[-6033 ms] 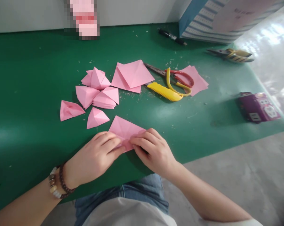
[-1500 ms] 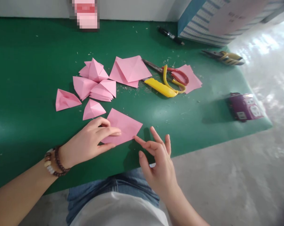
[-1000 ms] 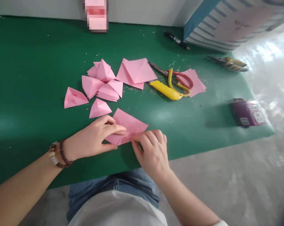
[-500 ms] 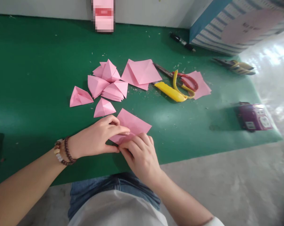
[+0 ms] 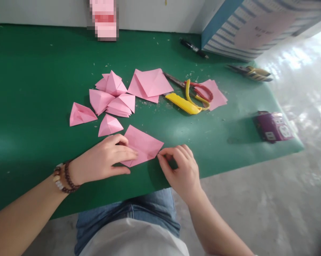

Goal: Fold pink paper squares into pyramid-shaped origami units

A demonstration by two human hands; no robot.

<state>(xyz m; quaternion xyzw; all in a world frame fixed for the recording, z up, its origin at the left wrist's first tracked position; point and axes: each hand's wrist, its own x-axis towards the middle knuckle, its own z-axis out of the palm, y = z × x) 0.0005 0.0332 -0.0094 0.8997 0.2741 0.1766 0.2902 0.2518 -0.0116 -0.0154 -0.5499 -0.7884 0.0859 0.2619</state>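
Note:
A partly folded sheet of pink paper (image 5: 146,142) lies on the green table in front of me. My left hand (image 5: 103,156) rests over its left side, index and middle fingers stretched flat on the paper and the thumb apart. At the lower right edge of the sheet, my right hand (image 5: 179,167) has thumb and forefinger pinched together at the paper, the other fingers curled. Just beyond my left hand sits a folded pink paper piece (image 5: 110,125). More folded pieces (image 5: 100,100) are piled farther back, and another pink piece (image 5: 82,114) stands to their left.
Flat pink sheets (image 5: 152,83) lie behind the work. Beside them are red-handled scissors (image 5: 203,90) and a yellow-handled cutter (image 5: 185,104) over more pink paper (image 5: 216,94). Pliers (image 5: 252,72), a pen (image 5: 194,48), a purple box (image 5: 275,126) and a striped box (image 5: 245,32) stand around the right.
My right hand has moved right along the paper's lower edge, away from my left thumb. The left hand stays on the sheet. The whole view has shifted slightly.

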